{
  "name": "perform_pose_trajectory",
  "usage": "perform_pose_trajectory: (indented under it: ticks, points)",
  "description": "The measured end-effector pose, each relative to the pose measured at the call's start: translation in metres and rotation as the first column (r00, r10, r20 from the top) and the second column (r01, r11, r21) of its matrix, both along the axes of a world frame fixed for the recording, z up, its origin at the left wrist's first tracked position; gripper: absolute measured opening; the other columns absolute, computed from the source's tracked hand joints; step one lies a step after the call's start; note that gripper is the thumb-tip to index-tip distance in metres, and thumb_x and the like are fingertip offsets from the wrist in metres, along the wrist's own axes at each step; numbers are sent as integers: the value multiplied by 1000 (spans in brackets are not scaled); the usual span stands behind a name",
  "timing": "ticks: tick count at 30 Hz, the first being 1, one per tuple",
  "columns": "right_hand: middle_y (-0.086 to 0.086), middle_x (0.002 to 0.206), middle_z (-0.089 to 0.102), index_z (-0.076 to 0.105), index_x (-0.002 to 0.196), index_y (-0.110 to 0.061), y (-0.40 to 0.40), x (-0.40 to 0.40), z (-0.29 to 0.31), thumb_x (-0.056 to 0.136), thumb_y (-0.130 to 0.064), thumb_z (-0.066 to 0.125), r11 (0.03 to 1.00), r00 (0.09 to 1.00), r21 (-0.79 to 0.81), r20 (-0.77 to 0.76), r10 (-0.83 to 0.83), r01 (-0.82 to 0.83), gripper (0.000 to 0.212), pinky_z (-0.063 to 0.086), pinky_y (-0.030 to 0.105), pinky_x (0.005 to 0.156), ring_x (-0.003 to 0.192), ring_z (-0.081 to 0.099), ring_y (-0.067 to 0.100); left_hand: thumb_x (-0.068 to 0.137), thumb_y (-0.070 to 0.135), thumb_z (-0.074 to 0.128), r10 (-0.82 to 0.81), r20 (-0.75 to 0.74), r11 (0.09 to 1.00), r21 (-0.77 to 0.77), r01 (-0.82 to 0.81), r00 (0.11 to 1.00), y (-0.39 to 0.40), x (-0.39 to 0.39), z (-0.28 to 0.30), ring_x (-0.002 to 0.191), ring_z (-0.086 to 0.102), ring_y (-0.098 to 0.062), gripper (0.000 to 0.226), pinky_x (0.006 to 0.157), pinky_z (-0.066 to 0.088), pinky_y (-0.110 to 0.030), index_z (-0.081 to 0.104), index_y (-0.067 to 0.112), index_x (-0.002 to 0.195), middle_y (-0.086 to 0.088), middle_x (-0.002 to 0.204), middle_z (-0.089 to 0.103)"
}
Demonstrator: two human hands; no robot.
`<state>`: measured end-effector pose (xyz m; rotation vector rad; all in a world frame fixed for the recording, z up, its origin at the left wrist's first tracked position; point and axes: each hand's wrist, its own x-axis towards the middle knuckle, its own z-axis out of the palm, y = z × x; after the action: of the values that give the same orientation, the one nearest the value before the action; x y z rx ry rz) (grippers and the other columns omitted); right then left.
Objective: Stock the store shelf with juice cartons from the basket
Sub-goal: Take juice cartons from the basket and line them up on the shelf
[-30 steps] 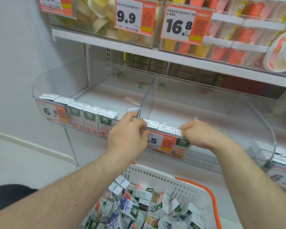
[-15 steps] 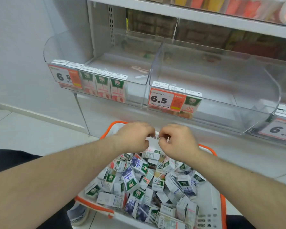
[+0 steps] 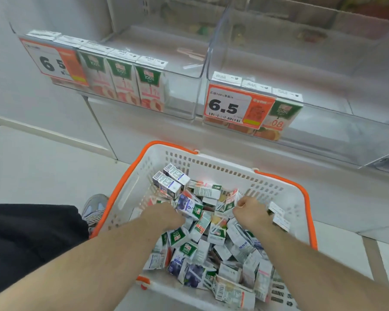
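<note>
Juice cartons (image 3: 211, 241) lie heaped in the white basket (image 3: 213, 170) with orange handles at lower centre of the frame, tumbled at every angle, as I reach both hands into the pile. My left hand (image 3: 164, 217) sits at the left of the heap with fingers curled down among the cartons, beside a blue-printed carton (image 3: 190, 207); whether it actually grips one I cannot tell. My right hand (image 3: 248, 211) is curled too, thumb against fingers, touching the cartons near the right wall of the basket, and its hold is likewise hidden.

Above, in the upper half of the frame, the clear shelf bins (image 3: 202, 72) carry the stock already faced: a row of peach-printed cartons (image 3: 124, 79) in the left bin, next to a 6.5 price tag, and a short row in the right bin behind another 6.5 price tag (image 3: 231, 106), ending in an orange-printed carton (image 3: 281, 117).

Those shelved cartons stand upright, long axis vertical, printed fronts toward the aisle. In the basket the long axes run mostly flat or slanted, with no common heading.

To do this step well, I judge, each hand should close on a carton across its narrow sides, choose the flavour matching a bin, and turn it upright before lifting.
</note>
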<state>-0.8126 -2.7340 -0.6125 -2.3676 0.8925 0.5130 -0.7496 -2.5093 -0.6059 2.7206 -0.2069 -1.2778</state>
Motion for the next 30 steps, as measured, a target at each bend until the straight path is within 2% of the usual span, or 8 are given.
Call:
perform_pose_trajectory:
  ticks: [3, 6, 13, 16, 22, 24, 28, 30]
  points:
    - [9, 111, 61, 35, 146, -7, 4, 9, -13, 93, -29, 54, 988, 988, 64, -62, -140, 144, 61, 45, 28, 74, 84, 54, 23, 85, 61, 47, 18, -17, 1000, 23, -17, 1000, -4, 2, -18, 88, 60, -18, 52, 88, 54, -35, 59, 14, 107, -1, 110, 63]
    - [6, 107, 61, 25, 150, -8, 7, 12, -26, 92, -40, 55, 979, 975, 52, -109, -192, 198, 74, 48, 31, 76, 93, 61, 27, 83, 60, 53, 94, -25, 995, 25, -94, 995, -10, 7, -25, 73, 59, -14, 42, 83, 56, -32, 58, 18, 90, 2, 87, 62]
    - [0, 85, 65, 56, 114, -16, 12, 12, -29, 82, -38, 58, 948, 949, 68, 39, -312, 309, 39, 47, 30, 64, 78, 64, 23, 57, 40, 77, 412, -231, 886, -124, -447, 881, -15, 9, -29, 111, 59, -29, 70, 103, 45, -48, 55, 13, 118, -8, 121, 61]
    - [2, 74, 65, 62, 86, -13, 15, 10, -12, 76, -38, 59, 915, 920, 144, 60, -387, 376, 28, 44, 27, 57, 70, 63, 22, 73, 21, 74, 447, -330, 806, -254, -534, 832, -14, 10, -7, 121, 50, -30, 72, 101, 42, -45, 42, 9, 136, -13, 132, 50]
    - [4, 72, 59, 63, 79, -5, 19, 5, 47, 74, -24, 69, 943, 948, 241, 162, -272, 230, 20, 39, 27, 58, 64, 53, 16, 85, -11, 49, 359, -681, 391, -512, -765, 639, -3, 18, 57, 86, 63, -30, 31, 88, 53, -48, 60, 7, 108, -16, 93, 66]
    - [2, 65, 53, 57, 72, -9, 22, 5, 78, 74, -18, 68, 957, 955, 259, 228, -188, 126, 15, 34, 25, 54, 58, 49, 15, 84, -13, 40, 269, -748, 239, -558, -795, 607, -2, 20, 86, 78, 66, -31, 31, 83, 52, -45, 61, 5, 97, -15, 80, 68]
    - [-3, 61, 54, 52, 69, -18, 37, 6, 154, 79, -23, 71, 984, 918, 78, 378, 117, -158, 22, 33, 25, 46, 53, 49, 12, 41, -2, 50, 182, -784, 23, -600, -800, 593, -2, 30, 145, 71, 64, -32, 53, 76, 52, -43, 58, 4, 93, -17, 80, 58]
    - [-2, 63, 50, 48, 70, -18, 45, 3, 186, 77, -27, 73, 974, 866, -10, 455, 206, -227, 28, 30, 29, 48, 55, 44, 13, 44, 10, 58, 140, -798, -65, -599, -798, 587, -1, 38, 174, 68, 56, -28, 51, 73, 53, -39, 56, 5, 94, -13, 76, 56]
